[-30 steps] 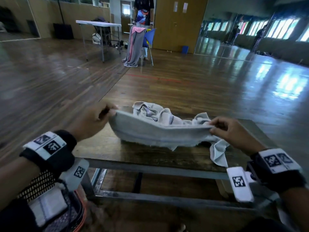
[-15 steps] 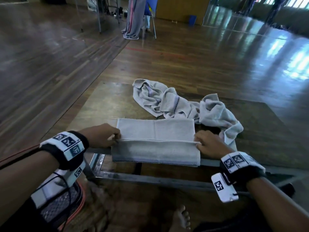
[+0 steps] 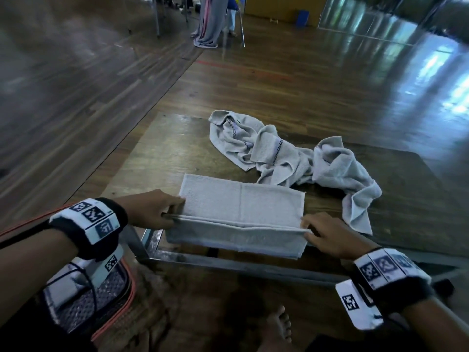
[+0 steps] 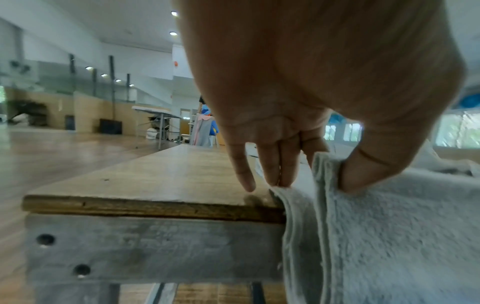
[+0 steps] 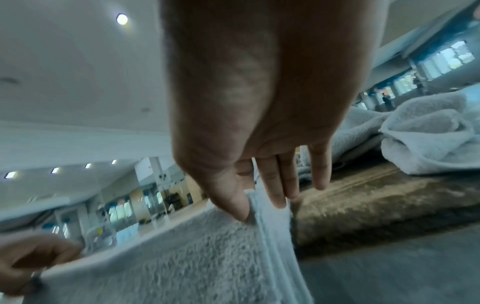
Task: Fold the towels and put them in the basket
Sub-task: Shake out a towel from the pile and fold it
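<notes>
A pale grey towel (image 3: 241,204), folded into a long strip, lies at the near edge of the low wooden table (image 3: 162,153); its front part hangs over the edge. My left hand (image 3: 162,212) pinches the towel's left end (image 4: 324,185) between thumb and fingers. At the towel's right end (image 5: 262,209) my right hand (image 3: 319,229) pinches the layered edge. Behind it, crumpled grey towels (image 3: 284,153) lie in a heap on the table. A mesh basket (image 3: 101,295) with an orange rim sits on the floor at the lower left.
The table has a metal frame (image 4: 155,246) under its wooden top. My bare foot (image 3: 276,329) rests on the wood floor below. Far back stand a person and a chair draped with cloth (image 3: 210,21), beside a folding table.
The towel, held up in the air one second ago, now lies flat on the table's near edge with its front hanging down. Both hands came down and towards me with it.
</notes>
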`<state>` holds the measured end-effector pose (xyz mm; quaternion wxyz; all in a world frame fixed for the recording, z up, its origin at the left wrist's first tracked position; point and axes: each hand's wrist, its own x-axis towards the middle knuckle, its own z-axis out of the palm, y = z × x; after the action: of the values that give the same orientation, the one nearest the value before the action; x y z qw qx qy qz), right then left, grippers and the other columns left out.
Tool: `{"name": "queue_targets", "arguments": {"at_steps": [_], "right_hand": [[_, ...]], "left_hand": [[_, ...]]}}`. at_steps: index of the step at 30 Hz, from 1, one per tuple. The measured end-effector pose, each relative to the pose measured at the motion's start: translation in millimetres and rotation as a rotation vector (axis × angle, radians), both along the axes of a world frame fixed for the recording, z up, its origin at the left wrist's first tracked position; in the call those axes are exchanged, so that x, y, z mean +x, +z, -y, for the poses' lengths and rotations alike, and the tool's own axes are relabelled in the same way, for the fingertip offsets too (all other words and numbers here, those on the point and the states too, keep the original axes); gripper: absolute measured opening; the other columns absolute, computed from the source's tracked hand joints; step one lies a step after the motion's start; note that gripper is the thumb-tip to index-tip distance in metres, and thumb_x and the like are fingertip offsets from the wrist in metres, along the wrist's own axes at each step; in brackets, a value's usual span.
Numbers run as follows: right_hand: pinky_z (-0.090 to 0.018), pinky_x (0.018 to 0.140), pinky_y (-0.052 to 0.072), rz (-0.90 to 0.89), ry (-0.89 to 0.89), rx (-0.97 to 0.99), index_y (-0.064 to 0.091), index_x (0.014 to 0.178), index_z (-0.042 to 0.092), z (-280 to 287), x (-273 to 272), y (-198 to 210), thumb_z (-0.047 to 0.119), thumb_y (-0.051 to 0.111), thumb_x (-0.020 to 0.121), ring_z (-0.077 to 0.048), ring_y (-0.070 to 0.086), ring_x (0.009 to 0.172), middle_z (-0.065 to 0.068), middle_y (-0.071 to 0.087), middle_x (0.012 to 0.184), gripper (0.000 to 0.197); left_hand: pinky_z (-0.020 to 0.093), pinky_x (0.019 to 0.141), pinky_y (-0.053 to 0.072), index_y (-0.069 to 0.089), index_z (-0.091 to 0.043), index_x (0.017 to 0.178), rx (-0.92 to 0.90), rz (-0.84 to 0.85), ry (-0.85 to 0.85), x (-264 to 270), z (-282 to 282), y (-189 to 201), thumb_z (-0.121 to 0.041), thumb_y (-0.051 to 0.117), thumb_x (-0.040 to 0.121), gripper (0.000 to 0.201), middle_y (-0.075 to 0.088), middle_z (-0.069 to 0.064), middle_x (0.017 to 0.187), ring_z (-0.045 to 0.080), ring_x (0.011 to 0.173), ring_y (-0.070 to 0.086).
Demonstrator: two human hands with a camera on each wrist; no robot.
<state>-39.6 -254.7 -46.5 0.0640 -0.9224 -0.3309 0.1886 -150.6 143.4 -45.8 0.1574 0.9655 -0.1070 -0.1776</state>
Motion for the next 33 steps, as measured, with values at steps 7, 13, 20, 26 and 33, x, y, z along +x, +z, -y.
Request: {"name": "queue_targets", "arguments": {"at_steps": [7, 13, 20, 26, 33], "right_hand": [[-0.035, 0.078, 0.047, 0.070, -0.224, 0.310, 0.062, 0.086, 0.012, -5.9, 27.7, 29.6, 0.012, 0.062, 0.084, -0.018, 0.056, 0.083, -0.002, 0.061, 0.089, 0.002], [-0.029, 0.079, 0.038, 0.156, -0.219, 0.248, 0.065, 0.093, 0.007, -24.0, 54.9, 12.8, 0.010, 0.060, 0.084, -0.022, 0.053, 0.093, -0.009, 0.060, 0.096, 0.011], [-0.042, 0.098, 0.038, 0.132, -0.211, 0.002, 0.061, 0.099, 0.012, -37.9, 77.2, -14.8, 0.017, 0.055, 0.085, -0.030, 0.041, 0.119, -0.010, 0.055, 0.117, 0.016], [-0.042, 0.094, 0.040, 0.125, -0.222, -0.056, 0.058, 0.109, 0.012, -35.5, 74.1, -14.8, 0.019, 0.053, 0.087, -0.026, 0.040, 0.118, -0.005, 0.055, 0.120, 0.023], [-0.038, 0.083, 0.049, 0.197, -0.198, 0.136, 0.067, 0.095, 0.018, -22.6, 61.9, 9.0, 0.022, 0.063, 0.081, -0.020, 0.060, 0.090, -0.003, 0.067, 0.102, 0.015]], "left_hand": [[0.034, 0.069, 0.044, 0.049, -0.017, 0.072, -0.140, 0.215, 0.226, 25.9, -6.6, 21.0, -0.015, 0.065, 0.083, 0.019, 0.061, 0.003, 0.077, 0.023, 0.073, 0.054], [0.040, 0.080, 0.051, 0.059, -0.014, 0.097, 0.059, 0.232, 0.232, 53.0, -7.9, 6.7, -0.021, 0.058, 0.089, 0.010, 0.062, 0.002, 0.098, 0.020, 0.089, 0.057], [0.036, 0.079, 0.046, 0.051, -0.021, 0.094, 0.200, 0.114, 0.234, 70.6, 2.7, -4.6, -0.024, 0.051, 0.092, 0.004, 0.054, 0.002, 0.111, 0.021, 0.093, 0.051], [0.042, 0.086, 0.047, 0.055, -0.012, 0.102, 0.154, 0.093, 0.211, 70.5, 4.3, -5.5, -0.015, 0.051, 0.090, 0.013, 0.052, 0.004, 0.109, 0.024, 0.096, 0.053], [0.036, 0.082, 0.048, 0.063, -0.013, 0.098, 0.038, 0.219, 0.174, 55.4, -4.1, 13.4, -0.020, 0.063, 0.085, 0.014, 0.056, 0.002, 0.100, 0.018, 0.088, 0.053]]}}
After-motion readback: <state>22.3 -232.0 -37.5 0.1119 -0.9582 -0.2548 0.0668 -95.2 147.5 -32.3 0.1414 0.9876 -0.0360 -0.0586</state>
